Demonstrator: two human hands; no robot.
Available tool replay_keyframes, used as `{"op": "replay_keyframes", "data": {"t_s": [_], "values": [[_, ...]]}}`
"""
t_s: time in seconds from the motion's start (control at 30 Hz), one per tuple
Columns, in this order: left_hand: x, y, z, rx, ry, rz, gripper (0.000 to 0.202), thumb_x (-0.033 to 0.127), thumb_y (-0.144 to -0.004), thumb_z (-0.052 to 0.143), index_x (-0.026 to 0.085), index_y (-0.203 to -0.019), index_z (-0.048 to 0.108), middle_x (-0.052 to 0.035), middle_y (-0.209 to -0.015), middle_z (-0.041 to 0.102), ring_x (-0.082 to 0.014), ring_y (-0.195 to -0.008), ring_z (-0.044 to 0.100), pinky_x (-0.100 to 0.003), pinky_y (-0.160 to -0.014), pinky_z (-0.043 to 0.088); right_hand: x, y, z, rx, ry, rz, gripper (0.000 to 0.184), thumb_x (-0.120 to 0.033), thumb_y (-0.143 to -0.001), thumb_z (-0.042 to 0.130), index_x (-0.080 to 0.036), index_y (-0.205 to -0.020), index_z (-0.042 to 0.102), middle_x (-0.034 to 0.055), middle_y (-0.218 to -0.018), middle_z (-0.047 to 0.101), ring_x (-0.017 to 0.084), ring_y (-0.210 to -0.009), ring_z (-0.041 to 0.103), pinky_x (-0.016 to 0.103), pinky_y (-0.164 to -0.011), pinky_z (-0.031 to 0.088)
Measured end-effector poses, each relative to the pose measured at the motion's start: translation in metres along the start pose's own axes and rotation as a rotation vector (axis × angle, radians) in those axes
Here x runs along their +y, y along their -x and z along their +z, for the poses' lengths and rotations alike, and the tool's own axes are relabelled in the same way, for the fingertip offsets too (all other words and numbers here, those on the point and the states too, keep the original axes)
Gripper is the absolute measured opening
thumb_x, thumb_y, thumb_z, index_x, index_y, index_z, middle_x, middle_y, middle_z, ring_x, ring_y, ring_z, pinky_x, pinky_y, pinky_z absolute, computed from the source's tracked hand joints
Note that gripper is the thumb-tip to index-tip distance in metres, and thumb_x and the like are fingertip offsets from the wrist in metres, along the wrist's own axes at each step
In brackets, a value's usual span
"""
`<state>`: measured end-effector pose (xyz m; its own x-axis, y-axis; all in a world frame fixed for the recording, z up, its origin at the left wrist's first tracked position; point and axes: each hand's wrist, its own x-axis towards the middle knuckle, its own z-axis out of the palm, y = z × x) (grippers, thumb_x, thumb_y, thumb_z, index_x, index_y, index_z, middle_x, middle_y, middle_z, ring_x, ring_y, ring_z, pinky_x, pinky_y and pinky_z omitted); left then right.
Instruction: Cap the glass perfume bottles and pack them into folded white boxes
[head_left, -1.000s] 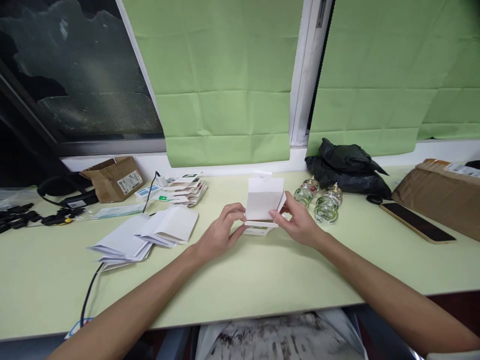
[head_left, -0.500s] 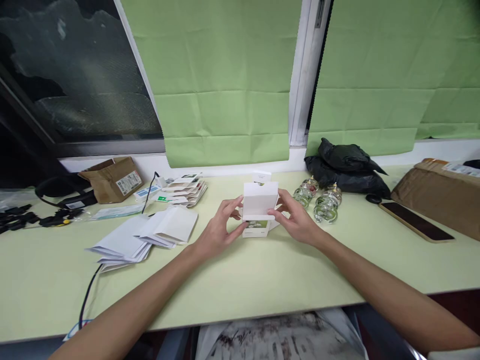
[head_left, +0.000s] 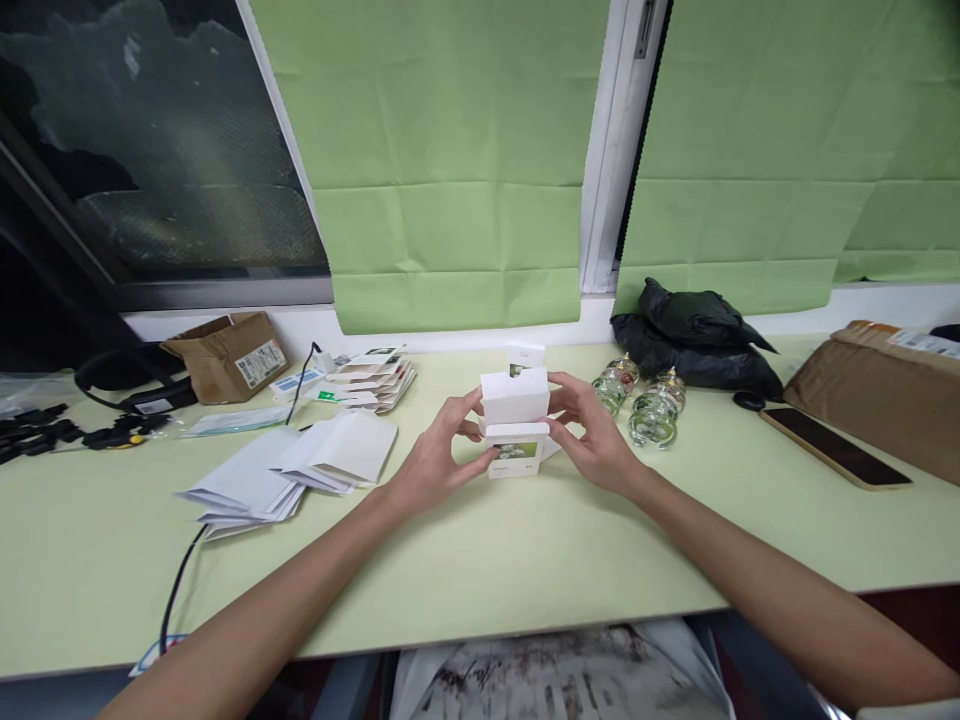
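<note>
1. One pale green desk [head_left: 562,570] spans the scene, a small white box [head_left: 517,468] near its middle, held between two bare hands.
2. Well to the right of the white box lies a brown package [head_left: 877,395].
3. Left of the box, folded white card [head_left: 247,475] sits in an overlapping heap.
4. Left hand [head_left: 435,460] steadies the box's left side, thumb on the printed front, forefinger raised apart from it; remaining fingers curl partly out of sight.
5. Right hand [head_left: 592,450] grips the right side, thumb at the fold, forefinger higher up, others partly hidden.
6. White upper panel [head_left: 514,400], atop the box, shows a shorter face than a second ago: seemingly folding over, the box nearer closed but not yet shut.
</note>
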<state>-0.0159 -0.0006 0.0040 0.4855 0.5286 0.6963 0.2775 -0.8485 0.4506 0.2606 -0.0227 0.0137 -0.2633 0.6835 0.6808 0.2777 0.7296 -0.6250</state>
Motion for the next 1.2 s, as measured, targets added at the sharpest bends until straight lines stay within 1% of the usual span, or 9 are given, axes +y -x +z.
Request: {"op": "replay_keyframes", "data": {"t_s": [0.1,0.23,0.4,0.53,0.63,0.77,0.87,1.0,1.2], "values": [[0.003,-0.002,-0.001,0.007,0.026,0.008,0.08,0.021,-0.092,0.075,0.035,-0.158,0.033,-0.0107,-0.14,0.054,-0.0157,-0.096,0.067,-0.038,-0.088,0.062,0.002,0.001,0.0,-0.024,0.031,-0.016,0.047,-0.035,-0.106,0.056,-0.034,-0.15,0.043,0.0096,-0.127,0.067,0.023,-0.108,0.069,0.037,-0.082,0.062],[0.003,-0.003,-0.001,0.023,0.038,0.056,0.065,0.017,-0.092,0.073,0.032,-0.148,0.044,-0.0103,-0.137,0.055,-0.0192,-0.107,0.066,-0.038,-0.086,0.063,0.001,0.0,0.0,-0.023,0.054,-0.042,0.033,-0.031,-0.107,0.052,-0.031,-0.14,0.053,0.0094,-0.129,0.064,0.022,-0.107,0.068,0.038,-0.085,0.062],[0.004,-0.004,0.0,0.021,0.025,0.075,0.052,0.015,-0.092,0.073,0.028,-0.138,0.052,-0.0107,-0.131,0.057,-0.0211,-0.114,0.063,-0.037,-0.084,0.063,-0.005,-0.002,-0.002,-0.027,0.064,-0.109,0.02,-0.028,-0.107,0.053,-0.027,-0.124,0.063,0.0101,-0.122,0.063,0.024,-0.114,0.064,0.041,-0.091,0.06],[0.007,-0.004,0.001,0.021,0.011,0.059,0.039,0.016,-0.093,0.073,0.025,-0.127,0.057,-0.011,-0.127,0.058,-0.0219,-0.117,0.061,-0.035,-0.083,0.062,-0.007,-0.003,-0.004,-0.031,0.065,-0.101,0.014,-0.029,-0.105,0.056,-0.027,-0.112,0.068,0.0109,-0.122,0.064,0.026,-0.116,0.062,0.042,-0.09,0.06],[0.01,-0.005,0.002,0.035,0.031,0.025,0.03,0.018,-0.093,0.074,0.023,-0.119,0.059,-0.0115,-0.129,0.058,-0.0214,-0.116,0.063,-0.035,-0.085,0.061,-0.006,-0.004,-0.003,-0.028,0.018,-0.089,0.013,-0.029,-0.104,0.058,-0.027,-0.111,0.069,0.0111,-0.123,0.063,0.026,-0.116,0.062,0.041,-0.09,0.059],[0.014,-0.005,0.001,0.032,-0.02,0.043,0.025,0.018,-0.094,0.073,0.023,-0.114,0.059,-0.0108,-0.124,0.061,-0.0216,-0.116,0.063,-0.037,-0.091,0.057,-0.007,-0.006,-0.004,-0.058,-0.104,-0.058,0.017,-0.03,-0.104,0.057,-0.027,-0.118,0.066,0.0108,-0.124,0.062,0.025,-0.118,0.061,0.042,-0.096,0.055],[0.017,-0.005,0.0,0.029,-0.054,0.08,0.024,0.018,-0.093,0.073,0.023,-0.111,0.057,-0.0101,-0.121,0.063,-0.0211,-0.112,0.063,-0.038,-0.093,0.055,-0.01,-0.006,-0.005,-0.098,-0.097,-0.075,0.012,-0.03,-0.104,0.058,-0.025,-0.108,0.068,0.0094,-0.117,0.065,0.024,-0.113,0.063,0.044,-0.1,0.051],[0.022,-0.005,-0.002,0.016,-0.066,0.097,0.024,0.019,-0.092,0.075,0.022,-0.102,0.054,-0.0087,-0.117,0.064,-0.0201,-0.107,0.064,-0.037,-0.091,0.053,-0.014,-0.005,-0.005,-0.098,-0.046,-0.106,0.011,-0.028,-0.104,0.059,-0.024,-0.098,0.067,0.0086,-0.111,0.068,0.024,-0.105,0.064,0.043,-0.096,0.05],[0.019,-0.003,-0.002,-0.011,-0.049,0.111,0.02,0.022,-0.093,0.074,0.023,-0.101,0.055,-0.0095,-0.117,0.065,-0.0212,-0.108,0.065,-0.038,-0.091,0.054,-0.02,-0.006,-0.007,-0.128,-0.017,-0.145,0.012,-0.028,-0.103,0.06,-0.026,-0.11,0.068,0.0102,-0.113,0.068,0.026,-0.108,0.064,0.045,-0.095,0.052]]}}
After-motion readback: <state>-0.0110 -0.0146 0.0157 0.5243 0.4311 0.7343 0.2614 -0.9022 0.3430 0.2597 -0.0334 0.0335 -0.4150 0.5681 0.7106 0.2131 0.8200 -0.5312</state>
